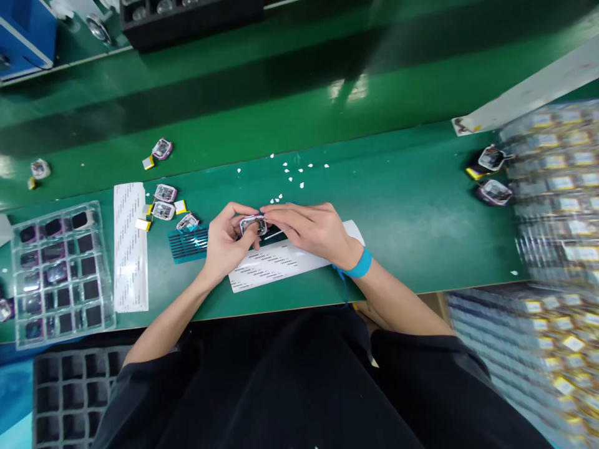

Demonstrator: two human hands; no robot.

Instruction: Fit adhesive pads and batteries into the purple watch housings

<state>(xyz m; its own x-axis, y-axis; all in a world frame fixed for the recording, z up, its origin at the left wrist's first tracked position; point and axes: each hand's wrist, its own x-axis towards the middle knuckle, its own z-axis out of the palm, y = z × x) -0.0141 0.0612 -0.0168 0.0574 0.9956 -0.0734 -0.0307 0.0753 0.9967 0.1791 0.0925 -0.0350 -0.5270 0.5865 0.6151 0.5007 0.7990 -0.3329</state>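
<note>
My left hand (230, 239) is closed around a small open smartwatch body (253, 225), its inner parts facing up, with the thumb pressed on it. At the right edge of this watch body are the fingertips of my right hand (311, 227), pressed together; whatever they pinch is hidden. A blue strap circles the right wrist. Beneath both hands lie a white printed adhesive sheet (281, 267) and a teal slotted plate (188, 245). Just left of them, several opened watch bodies (163, 210) rest beside small yellow-edged batteries (180, 206).
A clear compartment tray (107, 280) with dark watch pieces stands at left, near another white sheet (131, 249). Small white bits (302, 185) dot the green bench. Stacked clear trays (556, 218) with yellow-edged batteries fill the right side. A black foam tray (70, 399) sits at lower left.
</note>
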